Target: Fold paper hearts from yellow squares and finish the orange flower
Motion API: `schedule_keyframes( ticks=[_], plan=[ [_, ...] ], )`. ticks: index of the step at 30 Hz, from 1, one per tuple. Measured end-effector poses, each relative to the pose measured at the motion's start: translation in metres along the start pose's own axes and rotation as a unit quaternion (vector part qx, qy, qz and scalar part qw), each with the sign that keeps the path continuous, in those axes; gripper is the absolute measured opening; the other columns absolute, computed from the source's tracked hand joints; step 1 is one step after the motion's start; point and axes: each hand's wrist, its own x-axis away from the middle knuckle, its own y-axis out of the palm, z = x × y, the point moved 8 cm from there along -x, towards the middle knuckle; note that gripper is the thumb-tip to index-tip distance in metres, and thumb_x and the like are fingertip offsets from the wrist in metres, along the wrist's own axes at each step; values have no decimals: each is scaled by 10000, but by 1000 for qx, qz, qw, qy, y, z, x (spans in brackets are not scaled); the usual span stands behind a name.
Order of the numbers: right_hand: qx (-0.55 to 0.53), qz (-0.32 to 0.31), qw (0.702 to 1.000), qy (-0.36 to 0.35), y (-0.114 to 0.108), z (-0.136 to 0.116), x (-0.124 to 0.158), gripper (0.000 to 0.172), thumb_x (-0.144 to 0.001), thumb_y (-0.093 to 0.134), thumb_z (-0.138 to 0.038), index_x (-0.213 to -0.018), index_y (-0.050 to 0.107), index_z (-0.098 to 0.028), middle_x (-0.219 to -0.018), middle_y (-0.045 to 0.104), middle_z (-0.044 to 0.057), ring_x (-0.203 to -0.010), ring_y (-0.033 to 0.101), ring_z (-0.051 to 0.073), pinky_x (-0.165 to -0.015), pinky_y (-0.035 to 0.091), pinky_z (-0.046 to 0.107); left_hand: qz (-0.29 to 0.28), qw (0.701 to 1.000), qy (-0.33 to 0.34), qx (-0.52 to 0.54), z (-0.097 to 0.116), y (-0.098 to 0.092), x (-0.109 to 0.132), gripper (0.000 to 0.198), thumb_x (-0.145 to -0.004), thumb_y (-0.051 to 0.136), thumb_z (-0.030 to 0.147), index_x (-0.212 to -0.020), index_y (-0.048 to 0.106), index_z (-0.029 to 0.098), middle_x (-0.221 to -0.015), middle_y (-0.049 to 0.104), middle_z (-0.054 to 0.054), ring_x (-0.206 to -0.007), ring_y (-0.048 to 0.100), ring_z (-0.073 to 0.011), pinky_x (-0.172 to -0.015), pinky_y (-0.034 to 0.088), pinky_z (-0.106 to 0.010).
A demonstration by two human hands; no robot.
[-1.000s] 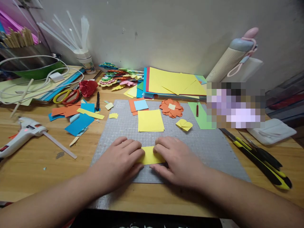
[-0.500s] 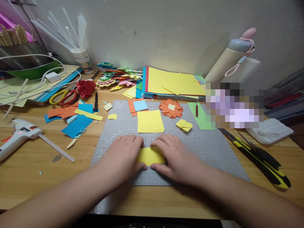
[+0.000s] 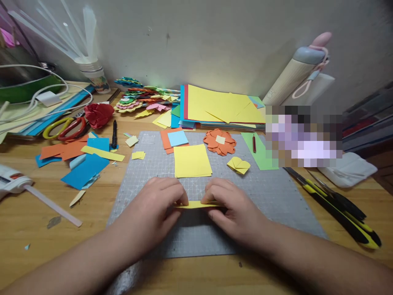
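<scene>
1. While the left hand (image 3: 156,205) and right hand (image 3: 231,205) each pinch an end of one yellow paper (image 3: 195,204), it sits above one gray cutting mat (image 3: 260,196).
2. Probably light, thin and easily creased, it suits fingertip holds near its ends.
3. Beyond lie one orange flower (image 3: 220,148) and one heart-shaped yellow fold (image 3: 238,165).

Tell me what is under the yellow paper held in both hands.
Below the yellow paper, between the left hand and right hand, the shadowed grey cutting mat shows. Whatever the paper and hands cover directly cannot be seen.
</scene>
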Motion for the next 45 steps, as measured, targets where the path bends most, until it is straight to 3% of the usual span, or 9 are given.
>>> schedule_keyframes(
  ticks=[4, 7, 9, 12, 17, 20, 26, 36, 45],
  plan=[
    [-6, 24, 1000, -11, -3, 1, 0, 286, -608, 457, 42, -765, 427, -194, -885, 499, 6, -838, 469, 144, -752, 359, 282, 33, 998, 48, -35, 3, -3, 2, 203, -753, 423, -7, -692, 456, 183, -746, 519, 15, -743, 472, -149, -680, 327, -299],
    [59, -30, 997, -25, 4, -2, 0, 240, -649, 491, 14, -768, 444, -189, -932, 518, 24, -889, 458, 167, -801, 344, 319, 11, 995, 59, -74, 3, 4, 1, 207, -763, 414, -2, -689, 453, 187, -740, 522, 13, -723, 455, -157, -677, 315, -312],
    [111, -84, 989, -41, 11, -6, 0, 112, -749, 584, -154, -774, 479, -185, -933, 533, 37, -895, 452, 193, -817, 332, 355, -22, 993, 57, -100, 3, 10, 1, 210, -746, 412, 1, -716, 485, 196, -749, 539, 8, -739, 462, -172, -693, 317, -329],
    [143, -132, 979, -56, 16, -10, 1, 261, -835, 553, -435, -795, 533, -177, -902, 545, 50, -860, 451, 209, -805, 327, 383, -72, 990, 23, -119, 2, 15, 3, 239, -707, 416, 4, -738, 543, 204, -764, 568, -3, -771, 491, -194, -722, 329, -354],
    [187, -90, 976, -60, 8, -9, -2, 263, -926, 370, -275, -975, 619, -205, -956, 555, 67, -900, 443, 218, -819, 315, 393, -72, 987, -26, -144, -1, 13, 7, 281, -743, 440, 47, -857, 619, 232, -795, 588, -17, -797, 523, -216, -765, 365, -385],
    [239, -56, 967, -70, 3, -9, -4, 267, -917, 407, -296, -1059, 632, -274, -1099, 532, 73, -1004, 421, 248, -885, 284, 431, -79, 980, -32, -179, -4, 16, 8, 233, -802, 464, 115, -919, 623, 240, -796, 580, -21, -768, 523, -228, -742, 384, -400],
    [277, -58, 956, -76, 7, -7, -6, 262, -921, 436, -330, -1109, 613, -375, -1232, 491, 40, -1170, 375, 260, -988, 218, 480, -73, 968, -12, -240, -3, 19, 8, 161, -823, 518, 133, -895, 627, 226, -789, 580, -24, -743, 520, -227, -735, 395, -405],
    [316, -67, 943, -81, 12, -8, -7, 265, -851, 527, -276, -1088, 617, -352, -1320, 467, 50, -1326, 265, 298, -1031, 121, 560, -46, 965, 9, -257, -1, 19, 5, 149, -839, 512, 137, -833, 649, 195, -791, 611, -37, -748, 548, -220, -723, 393, -385],
    [322, -75, 941, -70, 0, -3, 8, 294, -860, 489, -243, -1108, 615, -337, -1301, 478, 63, -1354, 236, 286, -1051, 73, 579, -44, 965, 2, -258, -1, 17, 5, 183, -852, 498, 156, -842, 674, 206, -777, 615, -37, -742, 552, -224, -708, 400, -386]
  ],
)
